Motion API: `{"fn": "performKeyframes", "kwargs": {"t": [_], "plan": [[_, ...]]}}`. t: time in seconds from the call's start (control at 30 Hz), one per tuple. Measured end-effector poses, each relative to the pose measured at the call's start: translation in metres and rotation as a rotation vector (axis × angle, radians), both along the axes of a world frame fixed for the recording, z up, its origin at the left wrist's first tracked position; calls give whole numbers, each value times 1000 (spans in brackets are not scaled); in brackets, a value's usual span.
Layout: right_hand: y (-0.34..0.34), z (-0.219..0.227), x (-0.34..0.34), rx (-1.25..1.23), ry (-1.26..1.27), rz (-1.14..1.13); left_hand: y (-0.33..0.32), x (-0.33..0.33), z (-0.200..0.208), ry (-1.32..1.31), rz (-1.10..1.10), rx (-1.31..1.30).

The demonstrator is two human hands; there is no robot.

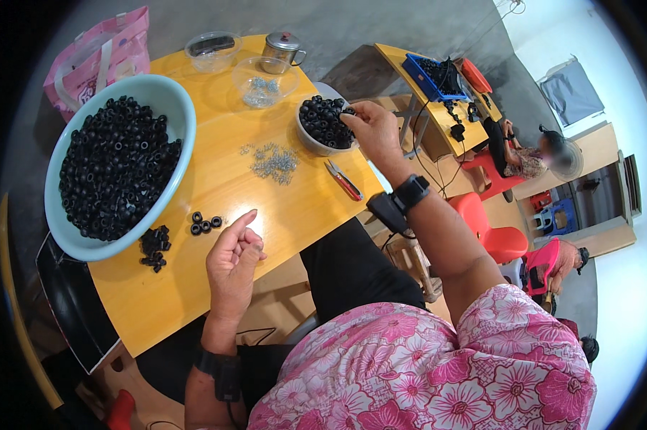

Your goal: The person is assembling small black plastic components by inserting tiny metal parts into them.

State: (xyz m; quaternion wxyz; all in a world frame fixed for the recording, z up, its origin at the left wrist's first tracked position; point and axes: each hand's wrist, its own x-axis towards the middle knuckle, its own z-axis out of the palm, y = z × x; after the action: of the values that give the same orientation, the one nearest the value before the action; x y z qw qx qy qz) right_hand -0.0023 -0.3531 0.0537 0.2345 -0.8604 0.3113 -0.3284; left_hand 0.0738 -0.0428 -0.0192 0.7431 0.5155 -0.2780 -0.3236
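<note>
My right hand [372, 130] reaches over a small grey bowl [307, 139] full of black rubber rings [322, 120], its fingertips pinching a ring at the bowl's far rim. My left hand [234, 261] hovers above the near edge of the yellow table [216, 172], fingers loosely curled, index raised, nothing visible in it. Just beyond it lie three black rings [205, 223] and a small heap of black pieces [153, 246]. A scatter of small metal parts [275, 162] lies mid-table.
A big pale-blue basin [178, 107] of black rings fills the left side. Red-handled snips [345, 180], two clear bowls [266, 79], a metal cup [280, 51] and a pink bag [97, 61] are around. Another person sits at a second table [424, 86] with red chairs [492, 233].
</note>
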Motion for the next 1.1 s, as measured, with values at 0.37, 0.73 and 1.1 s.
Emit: {"fn": "performKeyframes", "kwargs": {"t": [0.37,0.73,1.1], "plan": [[-30,-22,-2,309,-170,-46,-1,-1,0,25,-1,23],[129,-17,18,215,49,581,5,-7,10,-333,23,-4],[172,-40,61,107,233,726,17,-2,16,-274,30,-10]]}}
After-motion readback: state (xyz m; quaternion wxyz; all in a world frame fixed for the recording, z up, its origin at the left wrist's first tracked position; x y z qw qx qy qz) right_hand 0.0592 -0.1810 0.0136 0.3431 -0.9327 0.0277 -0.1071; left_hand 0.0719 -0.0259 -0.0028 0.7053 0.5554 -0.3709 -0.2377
